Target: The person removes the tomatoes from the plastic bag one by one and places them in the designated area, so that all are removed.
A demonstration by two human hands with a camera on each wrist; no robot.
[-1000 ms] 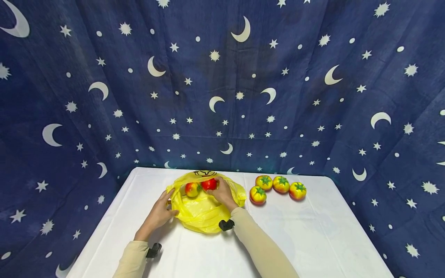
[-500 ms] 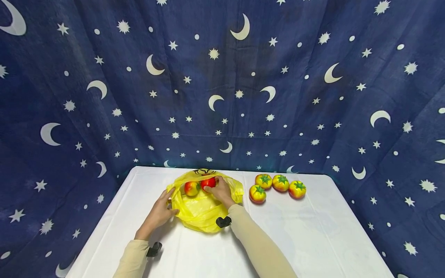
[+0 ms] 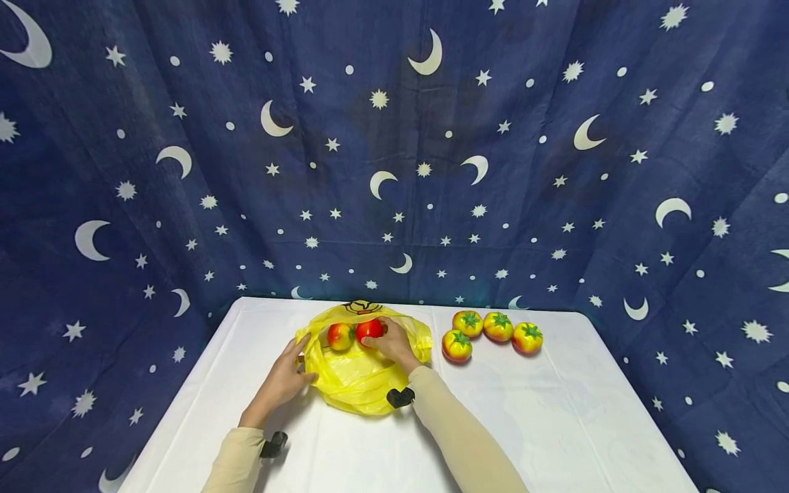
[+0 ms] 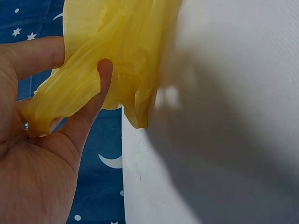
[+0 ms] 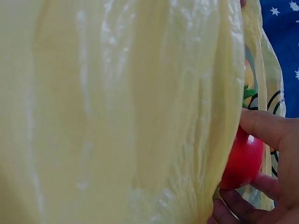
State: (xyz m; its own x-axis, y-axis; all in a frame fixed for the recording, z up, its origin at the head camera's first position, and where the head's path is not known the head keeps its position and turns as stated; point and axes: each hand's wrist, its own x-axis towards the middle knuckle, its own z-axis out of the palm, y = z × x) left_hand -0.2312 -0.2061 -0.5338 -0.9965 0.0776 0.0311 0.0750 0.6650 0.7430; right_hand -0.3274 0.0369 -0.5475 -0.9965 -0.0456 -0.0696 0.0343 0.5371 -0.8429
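A yellow plastic bag (image 3: pixel 364 394) lies on the white table with its mouth held open. My left hand (image 3: pixel 285 373) pinches the bag's left rim; in the left wrist view the crumpled film passes between thumb and fingers. Inside the bag my right hand (image 3: pixel 394 342) grips a smooth red, tomato-like fruit (image 3: pixel 370 332), thumb on its near side. In the right wrist view the bag's film hides part of this red fruit (image 5: pixel 244 161). Just left of it in the bag rests a red-and-yellow fruit (image 3: pixel 340 337) with a green top.
Right of the bag sit several red-and-yellow fruits with green leafy tops, the nearest fruit (image 3: pixel 457 347) close to the bag's right edge. A dark blue curtain (image 3: pixel 394 144) with moons and stars hangs behind the white table (image 3: pixel 555 424).
Inside the bag, my right thumb has shifted slightly on the red fruit, and more of the fruit's surface shows. My left hand keeps its place on the rim. The loose fruits have not moved.
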